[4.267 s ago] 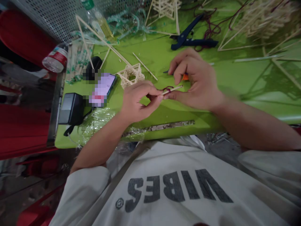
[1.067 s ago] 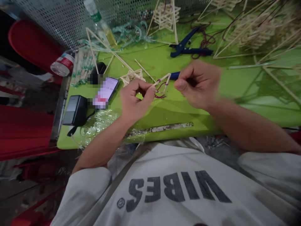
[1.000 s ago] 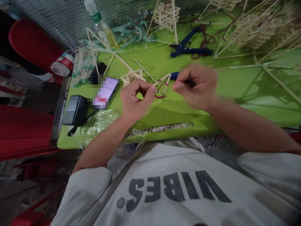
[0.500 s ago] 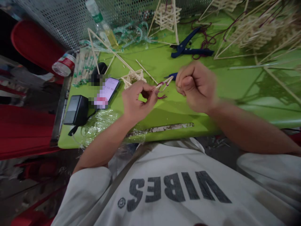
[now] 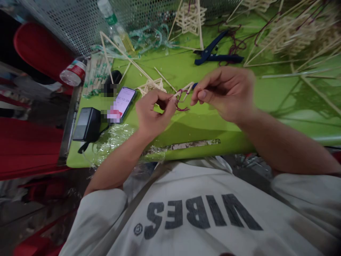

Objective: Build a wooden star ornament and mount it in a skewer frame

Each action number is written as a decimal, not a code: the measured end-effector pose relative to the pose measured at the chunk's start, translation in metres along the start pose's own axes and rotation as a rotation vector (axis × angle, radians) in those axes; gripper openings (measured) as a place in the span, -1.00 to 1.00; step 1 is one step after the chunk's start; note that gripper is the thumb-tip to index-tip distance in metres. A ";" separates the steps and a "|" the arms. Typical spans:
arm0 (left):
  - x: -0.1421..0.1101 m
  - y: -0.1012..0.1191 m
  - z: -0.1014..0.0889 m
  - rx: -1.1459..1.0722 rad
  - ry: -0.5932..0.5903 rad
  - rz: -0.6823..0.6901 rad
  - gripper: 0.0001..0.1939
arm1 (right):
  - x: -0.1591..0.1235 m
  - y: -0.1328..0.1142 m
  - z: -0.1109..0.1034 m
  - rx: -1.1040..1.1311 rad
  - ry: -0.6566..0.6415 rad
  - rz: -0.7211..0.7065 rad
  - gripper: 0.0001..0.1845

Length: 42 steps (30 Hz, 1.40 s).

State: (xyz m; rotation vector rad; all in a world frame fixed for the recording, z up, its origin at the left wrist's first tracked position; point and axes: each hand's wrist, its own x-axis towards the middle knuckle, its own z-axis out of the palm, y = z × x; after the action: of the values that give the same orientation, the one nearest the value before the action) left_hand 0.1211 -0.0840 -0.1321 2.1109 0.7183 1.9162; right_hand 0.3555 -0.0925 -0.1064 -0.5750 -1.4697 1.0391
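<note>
My left hand (image 5: 152, 113) pinches one end of a small frame of thin pale wooden sticks (image 5: 188, 91) between thumb and fingertips. Dark purple string (image 5: 182, 109) is looped around the sticks, its loose ends hanging below. Just right of the frame, my right hand (image 5: 228, 93) has thumb and fingers drawn together. Whatever may be in those fingertips is too small to make out. A blue-handled tool (image 5: 195, 85) lies partly hidden behind the right fingers. Beyond the left hand rests a woven stick piece (image 5: 152, 85) on the green table (image 5: 176, 131).
Dark blue cutters (image 5: 210, 53) lie beyond my right hand. Woven stick pieces (image 5: 289, 37) crowd the back right. On the left are a phone (image 5: 125, 101), a black box-shaped device (image 5: 86, 122), a plastic bottle (image 5: 74, 72) and wrapped stick bundles (image 5: 97, 73). Clear plastic wrap (image 5: 113, 142) lies near the front edge.
My right hand has turned from a fist into a looser pinch and its fingertips have come left, closer to the frame. My left hand keeps its pinch, moving only slightly.
</note>
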 end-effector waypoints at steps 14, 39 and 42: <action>-0.001 0.000 -0.003 -0.002 -0.023 -0.033 -0.70 | 0.001 -0.002 -0.005 -0.055 0.044 0.108 -0.68; -0.004 -0.006 -0.003 0.032 -0.022 -0.032 -0.68 | 0.005 -0.004 -0.020 -0.608 -0.093 -0.285 -0.70; -0.005 -0.006 -0.003 0.042 -0.047 0.010 -0.70 | 0.002 -0.001 -0.021 -0.740 -0.070 -0.327 -0.68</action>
State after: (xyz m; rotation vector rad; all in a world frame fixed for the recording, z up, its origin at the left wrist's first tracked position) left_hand 0.1171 -0.0819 -0.1393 2.1811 0.7459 1.8656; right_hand 0.3751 -0.0857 -0.1066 -0.7787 -1.9317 0.2365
